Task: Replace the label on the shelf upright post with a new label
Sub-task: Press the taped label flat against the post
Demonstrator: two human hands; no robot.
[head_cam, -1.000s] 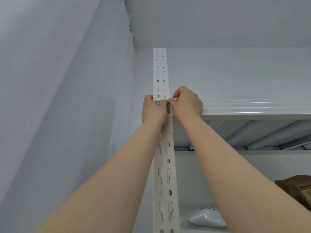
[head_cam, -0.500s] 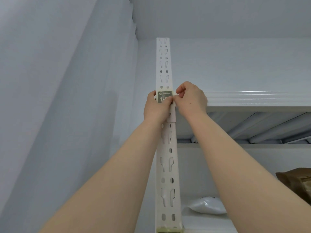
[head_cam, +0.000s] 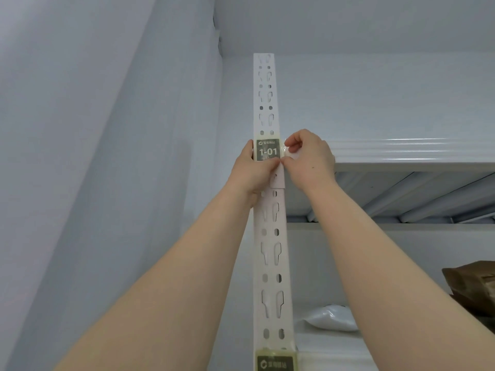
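A white slotted upright post point(head_cam: 272, 250) runs up the middle of the view. On it, at the height of the top shelf, sits a dark label point(head_cam: 267, 150) reading "1-01" under clear tape. My left hand point(head_cam: 253, 172) grips the post from the left, thumb along the label's left edge, fingers at its lower edge. My right hand point(head_cam: 308, 159) pinches a strip of clear tape at the label's right edge. A second dark label point(head_cam: 276, 362) is stuck on the post at the bottom of the view.
The white top shelf point(head_cam: 415, 156) juts out right of the post, a lower shelf point(head_cam: 334, 352) below it. A white bag point(head_cam: 330, 318) and a brown bag point(head_cam: 474, 287) lie on the lower shelf. A white wall point(head_cam: 107, 156) stands at left.
The "1-01" label, nearly hidden by my fingers a second ago, now shows in full. My right hand has shifted to the label's right edge, pinching tape. The view tilted upward.
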